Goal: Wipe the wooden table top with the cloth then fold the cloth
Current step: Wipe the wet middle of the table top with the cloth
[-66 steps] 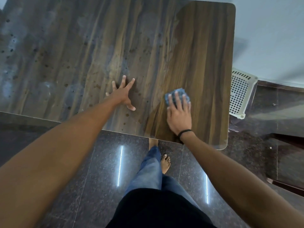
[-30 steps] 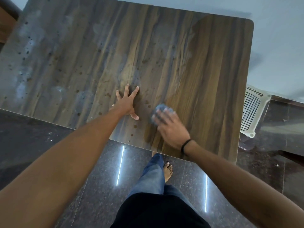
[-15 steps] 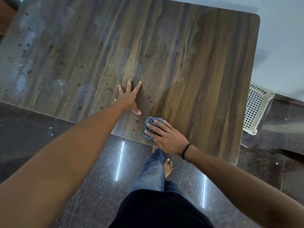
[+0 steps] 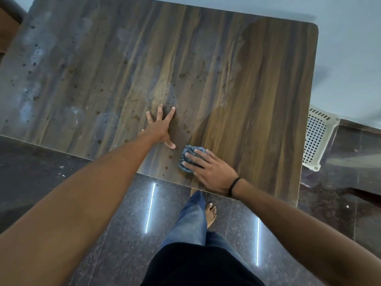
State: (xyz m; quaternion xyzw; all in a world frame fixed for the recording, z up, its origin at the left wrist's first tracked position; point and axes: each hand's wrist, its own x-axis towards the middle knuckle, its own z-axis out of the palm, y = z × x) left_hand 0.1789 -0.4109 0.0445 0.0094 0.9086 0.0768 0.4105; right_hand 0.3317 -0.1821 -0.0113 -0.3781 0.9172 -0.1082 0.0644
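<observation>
The wooden table top (image 4: pixel 257 100) fills the upper view; its left and middle parts are dusty and spotted, its right part looks darker and cleaner. A small bunched blue cloth (image 4: pixel 186 159) lies near the table's front edge. My right hand (image 4: pixel 208 170) presses flat on the cloth with straight fingers, covering most of it. My left hand (image 4: pixel 161 126) rests on the table with fingers spread, just left of and beyond the cloth, holding nothing.
A white perforated plastic basket (image 4: pixel 317 139) stands on the floor by the table's right side. Dark glossy floor tiles (image 4: pixel 123 223) lie below, with my jeans-clad legs and a bare foot (image 4: pixel 210 213) under the table's front edge. A pale wall is behind.
My right hand slid the cloth from the right-middle of the table leftward and toward the front edge. My left hand stayed planted in place.
</observation>
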